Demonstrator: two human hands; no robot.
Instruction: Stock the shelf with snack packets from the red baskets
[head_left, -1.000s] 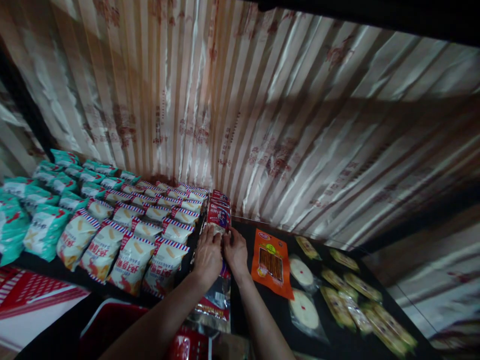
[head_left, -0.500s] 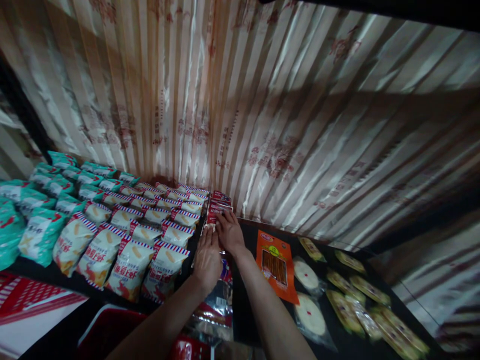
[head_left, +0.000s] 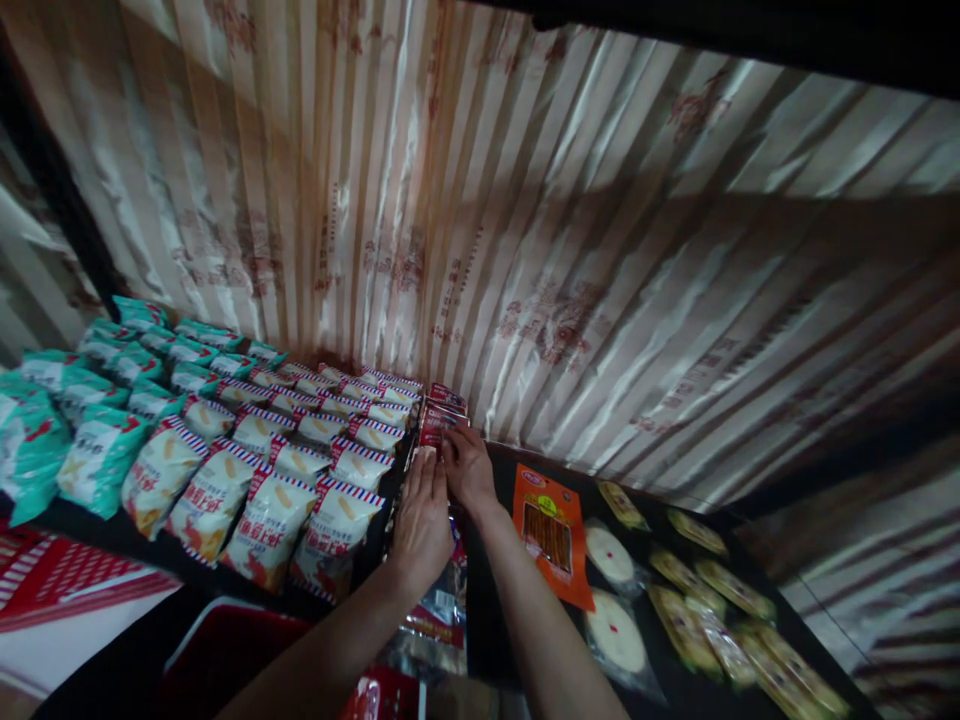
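Observation:
A row of small red snack packets [head_left: 442,408] runs away from me on a dark shelf [head_left: 495,620], next to the striped curtain. My left hand [head_left: 421,518] lies flat with fingers stretched out on the near packets of that row. My right hand [head_left: 466,466] rests further along the row, its fingers curled over the red packets. More dark red packets [head_left: 439,615] lie under my forearms.
White snack bags [head_left: 270,500] with red-blue striped tops fill the shelf to the left, with teal bags [head_left: 97,450] beyond them. An orange packet [head_left: 549,530], round white cakes [head_left: 615,635] and yellow-green packets [head_left: 739,590] lie on the right. A striped shiny curtain [head_left: 480,200] hangs behind.
My right hand has slid further away along the red packet row, and my left hand has flattened out beside it. The view has shifted slightly.

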